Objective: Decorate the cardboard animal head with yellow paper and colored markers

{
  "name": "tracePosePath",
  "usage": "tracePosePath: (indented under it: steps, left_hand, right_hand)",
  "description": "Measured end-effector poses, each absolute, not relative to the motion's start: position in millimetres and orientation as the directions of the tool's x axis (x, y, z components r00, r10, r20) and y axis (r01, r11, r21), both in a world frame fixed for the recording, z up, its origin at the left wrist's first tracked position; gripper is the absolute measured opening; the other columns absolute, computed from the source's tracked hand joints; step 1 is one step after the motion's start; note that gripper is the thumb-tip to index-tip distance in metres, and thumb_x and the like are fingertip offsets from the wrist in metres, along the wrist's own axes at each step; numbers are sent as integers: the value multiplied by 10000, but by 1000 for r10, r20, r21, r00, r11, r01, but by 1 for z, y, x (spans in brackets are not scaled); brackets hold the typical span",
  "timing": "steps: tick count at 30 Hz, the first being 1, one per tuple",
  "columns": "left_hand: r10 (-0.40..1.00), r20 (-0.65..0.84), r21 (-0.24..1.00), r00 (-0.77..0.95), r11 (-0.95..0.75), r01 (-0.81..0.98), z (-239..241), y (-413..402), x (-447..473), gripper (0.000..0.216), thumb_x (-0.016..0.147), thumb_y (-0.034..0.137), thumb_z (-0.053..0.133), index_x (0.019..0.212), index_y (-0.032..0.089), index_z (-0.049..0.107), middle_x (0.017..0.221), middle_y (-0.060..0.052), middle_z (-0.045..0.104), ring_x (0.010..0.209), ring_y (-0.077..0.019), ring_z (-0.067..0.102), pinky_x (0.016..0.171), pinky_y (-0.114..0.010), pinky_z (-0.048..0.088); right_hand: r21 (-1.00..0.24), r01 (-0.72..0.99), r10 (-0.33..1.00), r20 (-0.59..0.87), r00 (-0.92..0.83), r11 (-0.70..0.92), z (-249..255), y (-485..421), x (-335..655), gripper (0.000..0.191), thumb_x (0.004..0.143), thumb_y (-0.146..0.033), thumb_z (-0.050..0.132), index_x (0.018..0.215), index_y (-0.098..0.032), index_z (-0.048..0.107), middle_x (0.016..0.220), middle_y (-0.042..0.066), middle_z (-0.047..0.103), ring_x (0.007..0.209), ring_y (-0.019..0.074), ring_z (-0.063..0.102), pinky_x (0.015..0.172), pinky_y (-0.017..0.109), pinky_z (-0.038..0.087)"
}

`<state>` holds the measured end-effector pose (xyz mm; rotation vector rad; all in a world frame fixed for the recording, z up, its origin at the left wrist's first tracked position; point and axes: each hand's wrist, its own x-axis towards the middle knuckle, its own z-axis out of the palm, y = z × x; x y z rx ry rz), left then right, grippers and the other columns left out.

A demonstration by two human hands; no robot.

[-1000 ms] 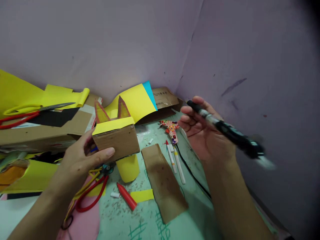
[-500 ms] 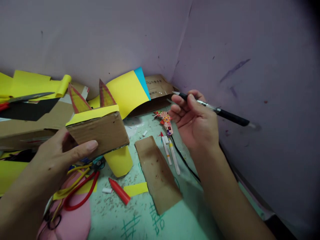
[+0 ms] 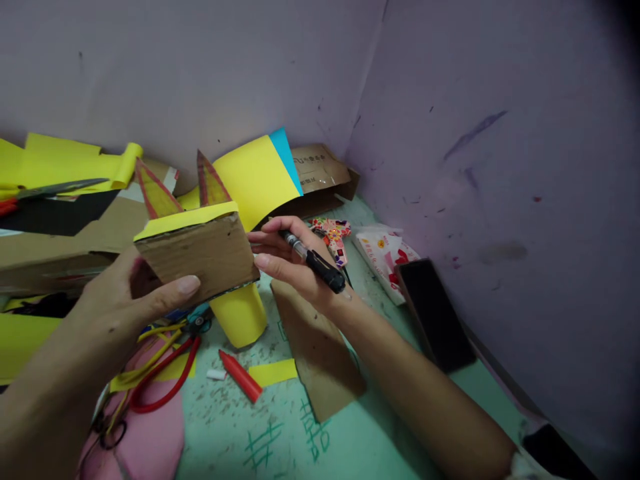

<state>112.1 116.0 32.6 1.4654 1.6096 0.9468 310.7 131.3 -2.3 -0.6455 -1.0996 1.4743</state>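
My left hand (image 3: 133, 300) grips a small cardboard box (image 3: 205, 257), thumb on its plain brown face. Yellow paper covers the box's top edge, where two pointed ears (image 3: 214, 183), yellow with dark red borders, stand up. Below the box shows a rounded yellow paper piece (image 3: 240, 320). At the box's right edge is my right hand (image 3: 305, 277), its fingers partly around a black pen (image 3: 325, 270) that points back over the wrist. Its thumb and fingertips are at or very near that edge; contact is hard to tell.
A cardboard strip (image 3: 320, 360) lies under my right forearm. Nearby are a red marker (image 3: 241, 377), red-handled scissors (image 3: 165, 400) and a patterned glue gun (image 3: 335, 237). A phone (image 3: 435, 313) rests against the right wall. Yellow paper sheets (image 3: 255, 180) stand at the back.
My right hand has come left and down to the box's right edge, its pen swung round to lie back along the hand. The box stays nearly still in my left hand.
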Motion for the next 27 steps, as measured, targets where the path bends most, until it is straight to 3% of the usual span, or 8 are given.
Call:
tracePosePath:
  steps: [5,9,12,16,20,24,27]
  left_hand:
    - [998,-50,972,24,43,232,31,112,118,592,619,399,760,1144,204,569,1158,-44,668,1093,-300,585,861,-351,515]
    - [984,-133,990,115,125,71,28,109,119,650,672,369,741,1242,183,491,1246,-84,623,1118,-299,574,878,-351,502]
    - [987,-122,993,105,120,19,28,108,119,716,640,376,763,1263,175,472,1252,-110,619,1132,-321,566,900,-375,482]
    - [987,-113,993,117,115,-11,32,107,120,767,633,371,766,1298,168,440,1275,-128,598,1156,-336,542,933,-416,454]
    - [984,-133,991,120,135,-9,33,106,119,767,657,361,748,1320,168,414,1279,-129,593,1155,-336,541,934,-419,453]
    - [983,-127,992,134,129,-5,29,107,117,798,677,360,736,1349,152,360,1295,-145,571,1149,-325,545,934,-424,459]
    - [984,-107,994,141,109,-7,28,107,117,770,677,356,735,1329,139,388,1289,-153,574,1145,-331,546,940,-436,456]
  right_hand:
    - [-897,-430,954,209,-216,99,-2,128,311,324,692,-257,728,932,-255,510,1040,28,652,1021,195,626,870,361,508]
    - [-939,-317,969,193,-157,136,0,126,311,275,751,-288,687,990,-240,561,1008,39,686,962,199,652,848,362,505]
    - [-961,-208,983,177,39,181,7,126,317,314,846,-416,567,1087,-214,585,920,60,720,838,194,677,801,379,513]
    - [-910,-111,892,358,276,399,23,115,326,328,883,-481,483,973,-233,677,694,13,669,644,153,613,656,313,494]
    - [-817,-44,798,547,253,574,30,93,319,196,887,-307,516,857,-256,703,600,-15,613,553,126,571,567,261,465]
    - [-846,87,828,533,174,526,15,87,309,182,792,-171,579,941,-265,622,724,-7,659,625,158,641,559,257,502]
    - [-833,226,836,537,109,506,1,93,310,152,718,-156,630,840,-246,626,878,41,685,881,226,659,709,310,531]
